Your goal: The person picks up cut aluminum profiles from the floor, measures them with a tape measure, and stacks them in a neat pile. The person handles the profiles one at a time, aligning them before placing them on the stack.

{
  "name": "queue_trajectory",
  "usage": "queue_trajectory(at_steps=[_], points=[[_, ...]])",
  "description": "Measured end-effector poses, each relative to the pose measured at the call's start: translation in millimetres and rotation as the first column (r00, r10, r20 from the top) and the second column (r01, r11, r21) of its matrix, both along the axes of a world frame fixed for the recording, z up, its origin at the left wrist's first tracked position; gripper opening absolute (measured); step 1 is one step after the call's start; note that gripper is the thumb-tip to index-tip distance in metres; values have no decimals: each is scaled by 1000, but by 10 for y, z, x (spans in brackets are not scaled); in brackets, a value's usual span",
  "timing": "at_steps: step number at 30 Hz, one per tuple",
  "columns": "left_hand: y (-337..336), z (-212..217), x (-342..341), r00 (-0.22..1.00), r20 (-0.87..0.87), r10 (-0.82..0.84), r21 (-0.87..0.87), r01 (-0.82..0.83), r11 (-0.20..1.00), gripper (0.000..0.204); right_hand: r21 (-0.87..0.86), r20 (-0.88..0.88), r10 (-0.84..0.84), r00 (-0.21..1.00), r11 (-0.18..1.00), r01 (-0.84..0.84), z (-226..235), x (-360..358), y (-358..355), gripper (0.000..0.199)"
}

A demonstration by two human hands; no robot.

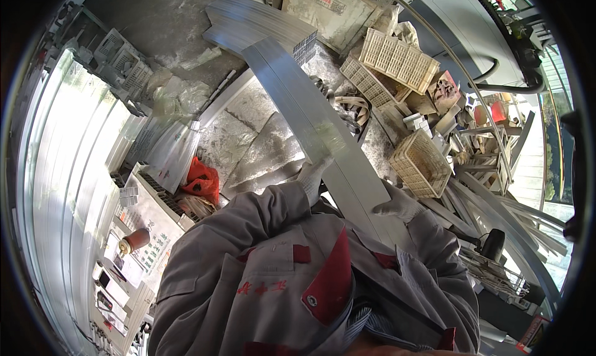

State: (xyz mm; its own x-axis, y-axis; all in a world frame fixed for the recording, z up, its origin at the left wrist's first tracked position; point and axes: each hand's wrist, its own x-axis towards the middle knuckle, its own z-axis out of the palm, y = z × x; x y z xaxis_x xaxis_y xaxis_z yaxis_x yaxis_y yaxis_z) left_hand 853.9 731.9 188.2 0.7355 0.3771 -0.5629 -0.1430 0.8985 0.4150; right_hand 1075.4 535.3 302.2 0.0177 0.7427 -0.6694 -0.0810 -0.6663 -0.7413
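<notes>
A long, wide silver metal profile [313, 123] slants from the far middle down to my body, with lengthwise lines along its face. My left hand [314, 175], in a pale glove, grips its left edge. On the opposite edge is my right hand [397, 205], also gloved, with its thumb over the top face and the other fingers partly hidden. The profile's near end passes against the front of my grey jacket. Beyond its far end lies a bundle of similar metal profiles [264, 22].
Cream plastic crates [399, 59] and another crate [421, 163] stand to the right, near piled metal offcuts [490, 201]. At the left are a red plastic bag [202, 181], long shiny profiles [68, 170] and a brown cylinder [135, 240] on a white surface.
</notes>
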Motion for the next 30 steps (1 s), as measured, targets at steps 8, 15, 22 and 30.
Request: queue_trajectory(at_steps=[8, 15, 22, 30], points=[[696, -338, 913, 989, -134, 64, -93, -77, 993, 68, -125, -118, 115, 986, 984, -130, -256, 1257, 1170, 115], [1624, -728, 1422, 974, -159, 164, -142, -187, 972, 62, -173, -8, 328, 945, 930, -324, -574, 1883, 2529, 110], [3327, -1446, 1774, 941, -250, 229, -273, -295, 915, 59, -215, -68, 290, 955, 930, -298, -1034, 2077, 4402, 108], [5591, -1843, 1728, 873, -291, 391, -281, -469, 837, 48, -137, -197, 210, 958, 961, -238, -1752, 1959, 6778, 114]])
